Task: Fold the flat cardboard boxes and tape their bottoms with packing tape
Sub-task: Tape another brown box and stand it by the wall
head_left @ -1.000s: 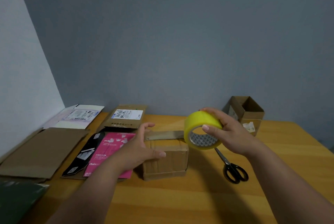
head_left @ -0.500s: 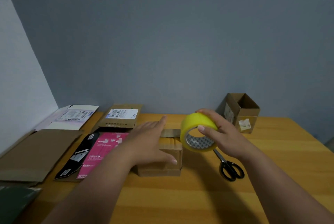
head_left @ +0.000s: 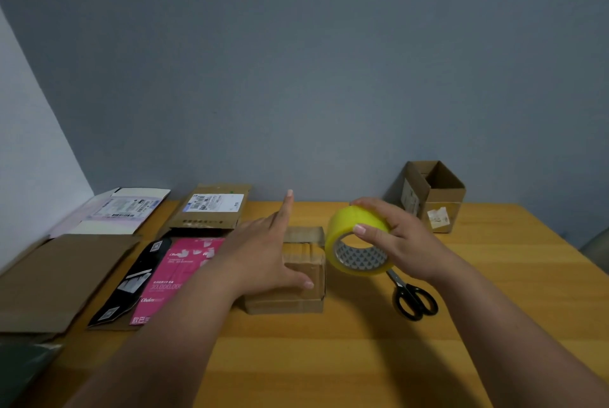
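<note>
Covering the box [head_left: 296, 295] top, left hand [head_left: 263, 252] flat.

Centre frame, a small brown folded box [head_left: 290, 279] sits on the counter, flaps closed on top. Just right of it, a yellow tape roll [head_left: 357, 239] is up off the counter, tilted, core facing us. Upper right, an open-topped box [head_left: 435, 196] stands upright. At left, flat cardboard boxes [head_left: 62, 279] lie in a spread, one pink and black [head_left: 174, 276].
</note>
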